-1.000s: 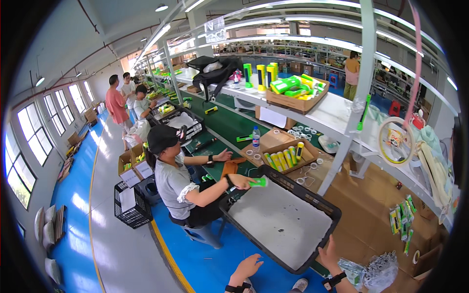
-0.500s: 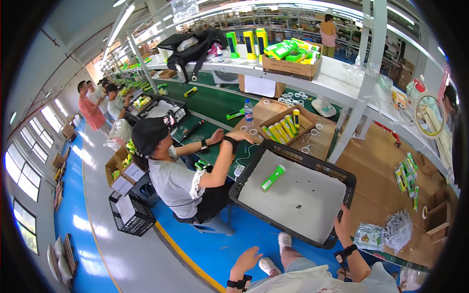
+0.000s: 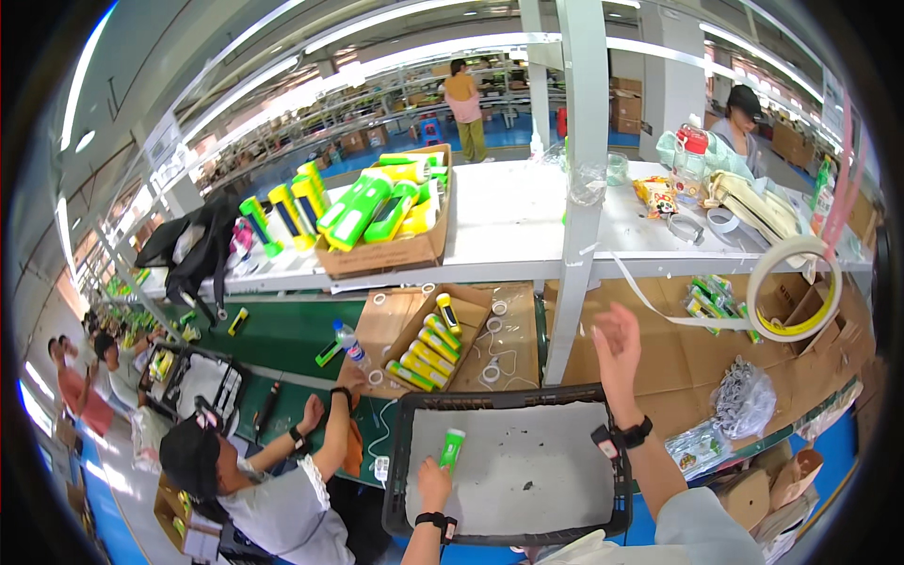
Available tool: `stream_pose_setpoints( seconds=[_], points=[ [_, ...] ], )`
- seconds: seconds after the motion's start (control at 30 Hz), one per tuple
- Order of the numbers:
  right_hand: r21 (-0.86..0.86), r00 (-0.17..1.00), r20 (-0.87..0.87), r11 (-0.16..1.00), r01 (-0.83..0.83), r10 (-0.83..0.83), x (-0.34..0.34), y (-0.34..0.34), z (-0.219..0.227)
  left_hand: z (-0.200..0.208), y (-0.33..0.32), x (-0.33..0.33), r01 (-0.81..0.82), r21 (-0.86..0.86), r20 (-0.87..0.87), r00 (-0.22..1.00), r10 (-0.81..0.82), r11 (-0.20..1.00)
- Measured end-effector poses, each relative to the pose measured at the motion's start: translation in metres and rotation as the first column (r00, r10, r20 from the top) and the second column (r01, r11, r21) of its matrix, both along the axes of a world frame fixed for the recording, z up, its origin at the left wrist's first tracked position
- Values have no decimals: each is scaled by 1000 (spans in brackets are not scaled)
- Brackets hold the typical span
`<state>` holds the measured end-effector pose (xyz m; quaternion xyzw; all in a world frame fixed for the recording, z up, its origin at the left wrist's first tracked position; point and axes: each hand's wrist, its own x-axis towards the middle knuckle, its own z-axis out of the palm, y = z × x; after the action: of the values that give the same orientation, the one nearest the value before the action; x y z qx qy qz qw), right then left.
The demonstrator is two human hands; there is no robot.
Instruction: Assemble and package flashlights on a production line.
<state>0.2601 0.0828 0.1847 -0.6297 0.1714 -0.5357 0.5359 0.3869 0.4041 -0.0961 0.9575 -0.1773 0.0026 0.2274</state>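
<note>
Plainly cylindrical green tube (image 3: 454,448), slotted tray (image 3: 508,397).

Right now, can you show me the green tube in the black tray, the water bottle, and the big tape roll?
Green tube (image 3: 454,451): head view, middle of its body.
Water bottle (image 3: 350,343): head view, its side.
Tape roll (image 3: 796,332): head view, bottom of its ring.

black rectangular plastic tray (image 3: 499,399): moulded, low sheen; the flat grey liner (image 3: 556,461) inside it looks matt, like paper or card. green-and-white cylindrical plastic tube (image 3: 454,447) reads smooth and glossy; crumpled clear plastic bag (image 3: 756,405), thin and shiny; black fabric bag (image 3: 213,240), soft, dull. upright grey metal post (image 3: 583,141): smooth paint; brown cardboard bench covering (image 3: 673,372): matt; long white shelf (image 3: 504,212): smooth, slight gloss.
</note>
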Motion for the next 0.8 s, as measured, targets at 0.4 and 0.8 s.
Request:
stream_pose_setpoints(
  seconds=[0.4, 0.8],
  points=[
    [-156, 930, 279, 944, 289, -239, 53, -65, 55, -64, -43, 43, 84, 95, -294, 954, -53, 992],
    [-94, 985, 130, 988, 125, -112, 23, 34, 32, 71, -39, 5, -446, -757, -596, 770, -227, 477]
  ],
)
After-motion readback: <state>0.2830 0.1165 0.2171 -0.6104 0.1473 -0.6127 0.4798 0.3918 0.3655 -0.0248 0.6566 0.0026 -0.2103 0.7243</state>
